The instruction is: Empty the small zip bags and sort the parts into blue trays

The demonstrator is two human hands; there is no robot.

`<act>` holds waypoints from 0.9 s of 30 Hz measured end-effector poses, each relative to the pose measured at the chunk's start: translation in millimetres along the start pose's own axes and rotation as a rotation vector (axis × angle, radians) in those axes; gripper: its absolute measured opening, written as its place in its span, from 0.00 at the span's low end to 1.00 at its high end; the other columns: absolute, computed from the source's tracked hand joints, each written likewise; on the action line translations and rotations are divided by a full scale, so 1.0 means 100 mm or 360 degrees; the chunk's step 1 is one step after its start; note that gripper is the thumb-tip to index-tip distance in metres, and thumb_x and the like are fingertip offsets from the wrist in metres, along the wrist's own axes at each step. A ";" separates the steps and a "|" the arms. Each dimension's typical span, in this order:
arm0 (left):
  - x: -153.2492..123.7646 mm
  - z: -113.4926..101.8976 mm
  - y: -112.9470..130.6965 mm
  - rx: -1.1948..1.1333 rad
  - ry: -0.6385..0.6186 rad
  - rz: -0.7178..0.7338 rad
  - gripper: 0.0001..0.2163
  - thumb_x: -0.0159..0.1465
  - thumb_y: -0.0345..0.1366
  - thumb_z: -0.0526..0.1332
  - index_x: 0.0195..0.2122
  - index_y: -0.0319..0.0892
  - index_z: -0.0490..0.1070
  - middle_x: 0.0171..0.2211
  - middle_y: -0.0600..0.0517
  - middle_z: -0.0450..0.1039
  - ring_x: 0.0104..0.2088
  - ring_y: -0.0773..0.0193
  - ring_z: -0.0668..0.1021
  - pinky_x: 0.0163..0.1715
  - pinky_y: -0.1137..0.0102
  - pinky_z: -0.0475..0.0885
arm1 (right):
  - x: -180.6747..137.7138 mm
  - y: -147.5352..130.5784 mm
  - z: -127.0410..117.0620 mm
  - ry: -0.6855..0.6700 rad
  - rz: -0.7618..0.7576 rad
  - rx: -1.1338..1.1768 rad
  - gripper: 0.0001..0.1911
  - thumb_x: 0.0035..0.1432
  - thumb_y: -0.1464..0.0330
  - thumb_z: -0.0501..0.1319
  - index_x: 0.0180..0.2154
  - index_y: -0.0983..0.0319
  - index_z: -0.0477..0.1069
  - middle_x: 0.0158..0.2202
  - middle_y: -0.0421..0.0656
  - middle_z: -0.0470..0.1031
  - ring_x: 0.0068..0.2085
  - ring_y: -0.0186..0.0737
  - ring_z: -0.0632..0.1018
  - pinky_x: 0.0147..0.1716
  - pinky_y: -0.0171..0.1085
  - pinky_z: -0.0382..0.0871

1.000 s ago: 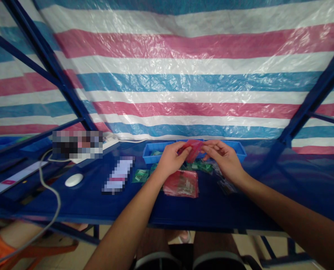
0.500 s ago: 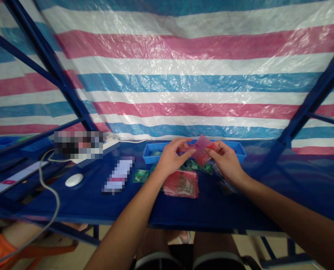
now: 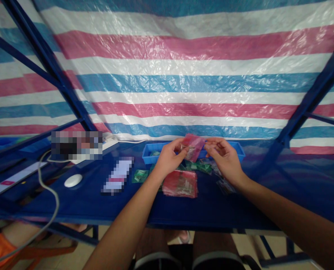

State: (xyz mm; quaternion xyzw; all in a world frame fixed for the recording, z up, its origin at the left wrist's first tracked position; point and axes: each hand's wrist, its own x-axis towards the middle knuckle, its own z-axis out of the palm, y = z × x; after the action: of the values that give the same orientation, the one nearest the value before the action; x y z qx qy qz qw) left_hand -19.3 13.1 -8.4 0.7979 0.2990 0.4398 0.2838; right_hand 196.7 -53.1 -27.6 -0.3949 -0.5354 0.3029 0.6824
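My left hand [image 3: 170, 156] grips a small red see-through plastic bag [image 3: 194, 147] by its left side, thumb in front. Small pale metal-looking pieces show in the bag near that thumb; their kind is too blurred to tell. At the bag's right edge, my right hand [image 3: 225, 155] has its thumb and fingertips closed together in a pinch. Below the hands lies a pile of similar red plastic bags [image 3: 180, 183] with pale pieces in them. Behind the hands, a long blue tray [image 3: 151, 159] is partly covered, with green packets [image 3: 200, 165] in front of it.
A green packet [image 3: 140, 175] lies left of the pile, and clear packets [image 3: 225, 185] lie under my right forearm. Further left are a blurred-out phone-like slab [image 3: 117, 175], a white mouse [image 3: 73, 180], a cable [image 3: 54, 193] and a power strip [image 3: 109, 142]. Blue frame bars [image 3: 298, 108] flank the table.
The red bag has shifted left and turned, so its pale contents now show near my left thumb. My right hand has slid from the bag's face to its right edge.
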 end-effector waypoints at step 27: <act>0.40 -0.13 -0.45 0.0136 0.0484 -0.0143 0.10 0.68 0.39 0.64 0.45 0.41 0.80 0.36 0.51 0.82 0.34 0.63 0.80 0.40 0.69 0.75 | 0.18 0.07 -0.08 0.0078 0.0112 0.0026 0.23 0.58 0.51 0.73 0.49 0.56 0.73 0.37 0.40 0.77 0.38 0.43 0.81 0.30 0.37 0.78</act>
State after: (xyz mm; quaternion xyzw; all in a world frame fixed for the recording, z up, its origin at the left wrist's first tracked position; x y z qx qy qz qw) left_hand -23.3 74.4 -13.5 0.7193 0.3924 0.5293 0.2203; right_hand 209.1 -36.3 -26.1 -0.4151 -0.5020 0.3212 0.6874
